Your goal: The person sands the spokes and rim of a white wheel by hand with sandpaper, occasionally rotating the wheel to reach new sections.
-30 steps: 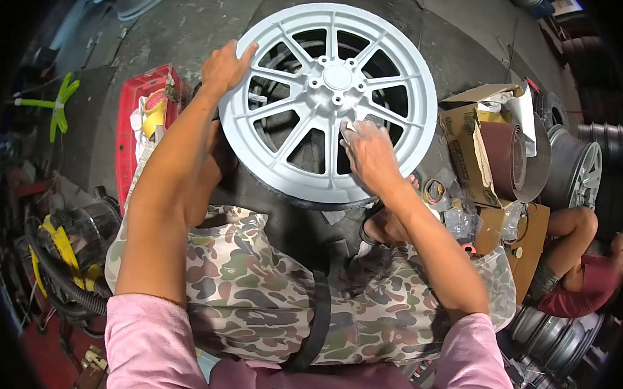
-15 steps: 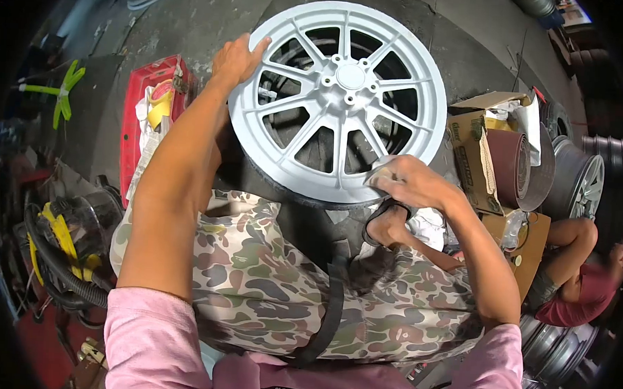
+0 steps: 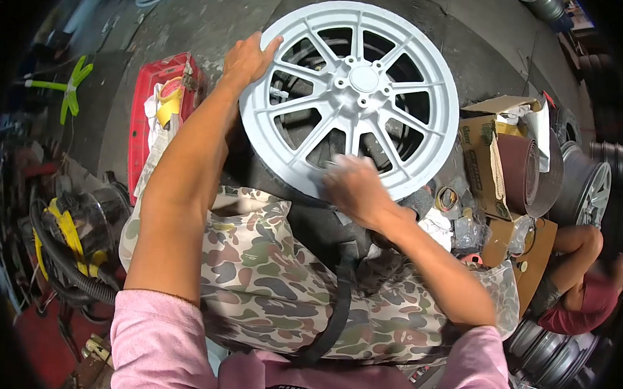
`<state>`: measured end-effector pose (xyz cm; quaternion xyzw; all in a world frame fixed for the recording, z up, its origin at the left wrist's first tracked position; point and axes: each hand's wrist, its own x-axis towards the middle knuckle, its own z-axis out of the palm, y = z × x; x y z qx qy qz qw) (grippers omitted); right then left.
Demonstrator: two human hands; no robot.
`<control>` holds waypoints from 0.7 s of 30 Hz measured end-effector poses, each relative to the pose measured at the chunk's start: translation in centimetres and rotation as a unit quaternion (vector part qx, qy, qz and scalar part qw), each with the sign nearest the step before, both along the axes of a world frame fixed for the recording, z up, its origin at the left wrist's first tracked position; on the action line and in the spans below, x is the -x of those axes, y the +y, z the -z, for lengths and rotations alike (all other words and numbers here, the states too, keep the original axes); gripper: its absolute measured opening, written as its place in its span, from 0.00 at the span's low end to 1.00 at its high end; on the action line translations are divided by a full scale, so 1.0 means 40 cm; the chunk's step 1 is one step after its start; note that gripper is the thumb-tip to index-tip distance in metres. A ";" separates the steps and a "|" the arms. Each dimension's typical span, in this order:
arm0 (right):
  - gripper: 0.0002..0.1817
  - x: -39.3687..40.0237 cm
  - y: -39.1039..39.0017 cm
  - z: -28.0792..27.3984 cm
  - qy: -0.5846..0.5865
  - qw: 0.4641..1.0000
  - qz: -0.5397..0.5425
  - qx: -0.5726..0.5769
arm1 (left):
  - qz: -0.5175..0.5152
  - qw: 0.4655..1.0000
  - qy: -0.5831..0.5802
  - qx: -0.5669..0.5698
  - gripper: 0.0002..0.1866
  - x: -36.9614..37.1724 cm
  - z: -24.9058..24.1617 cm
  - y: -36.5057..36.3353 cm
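A pale grey-white, multi-spoke wheel rim [image 3: 364, 80] stands in front of me, tilted with its face toward me. My left hand [image 3: 249, 60] is closed over its upper left edge, the thumb lying on the front of the lip. At the lower edge, my right hand [image 3: 357, 189] is smeared by motion, its fingers bent down against the rim's face. A thin pale grey sheet shows under those fingers in the earlier view; now it is mostly hidden by the hand and blur.
On the left are a red crate [image 3: 139, 128] with tape rolls and a black-and-yellow machine [image 3: 63, 229] with a hose. To the right stand a cardboard box [image 3: 481, 157], a brown abrasive-looking roll [image 3: 517, 172] and more wheels [image 3: 590, 189]. Another person [image 3: 588, 297] sits at far right.
My right hand has swept left along the rim's lower edge. My left hand keeps its hold at the upper left. The whole view has shifted slightly.
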<state>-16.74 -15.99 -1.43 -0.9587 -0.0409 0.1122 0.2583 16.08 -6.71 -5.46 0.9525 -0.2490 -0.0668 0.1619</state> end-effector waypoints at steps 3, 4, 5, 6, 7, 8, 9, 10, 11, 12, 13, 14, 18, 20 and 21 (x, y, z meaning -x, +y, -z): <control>0.08 -0.076 0.066 0.082 -0.164 0.980 0.070 -0.091 | -0.003 1.000 0.002 -0.006 0.37 0.008 -0.015 0.006; 0.10 -0.077 0.070 0.093 -0.162 0.979 0.091 -0.080 | 0.002 1.000 0.000 -0.011 0.37 0.002 -0.014 0.007; 0.10 -0.055 0.062 0.100 -0.160 0.979 0.097 -0.083 | 0.002 1.000 -0.007 -0.005 0.37 0.003 -0.009 0.010; 0.10 -0.026 0.038 0.070 -0.100 0.993 0.063 -0.019 | 0.002 1.000 -0.013 0.005 0.36 0.004 -0.003 0.007; 0.10 -0.003 0.007 0.033 -0.040 0.998 0.028 0.046 | 0.005 1.000 -0.012 0.008 0.36 0.005 -0.004 -0.001; 0.09 0.010 -0.012 -0.006 0.018 0.993 -0.011 0.115 | 0.003 1.000 -0.007 -0.003 0.37 0.006 -0.012 0.004; 0.09 0.008 -0.015 -0.006 0.018 0.993 -0.010 0.114 | 0.000 1.000 -0.003 -0.015 0.37 0.004 -0.015 0.008; 0.09 0.005 -0.020 -0.006 0.029 0.993 -0.013 0.115 | -0.003 1.000 -0.003 -0.015 0.38 0.002 -0.013 0.008; 0.08 0.004 -0.027 -0.008 0.041 0.992 -0.011 0.117 | 0.004 1.000 -0.004 -0.015 0.38 0.001 -0.008 0.005; 0.07 -0.033 -0.007 -0.041 0.107 0.993 0.019 0.037 | 0.006 1.000 -0.009 -0.015 0.38 -0.006 -0.001 0.005; 0.07 -0.053 0.025 0.006 0.105 0.993 0.028 0.035 | 0.008 1.000 -0.014 -0.019 0.38 -0.009 0.003 0.005; 0.08 -0.068 0.061 0.091 -0.023 0.997 0.075 -0.026 | 0.003 1.000 -0.016 -0.025 0.38 -0.006 -0.001 0.003; 0.08 -0.038 0.038 0.050 -0.008 0.996 0.092 -0.014 | 0.010 0.999 -0.039 -0.014 0.39 -0.008 -0.005 0.013; 0.09 -0.011 -0.028 -0.005 0.058 0.996 0.069 0.025 | 0.019 0.999 -0.030 -0.019 0.39 -0.011 -0.010 0.007; 0.10 -0.005 -0.045 -0.014 0.122 0.990 0.040 0.063 | 0.022 0.999 -0.022 -0.024 0.39 -0.009 -0.012 0.011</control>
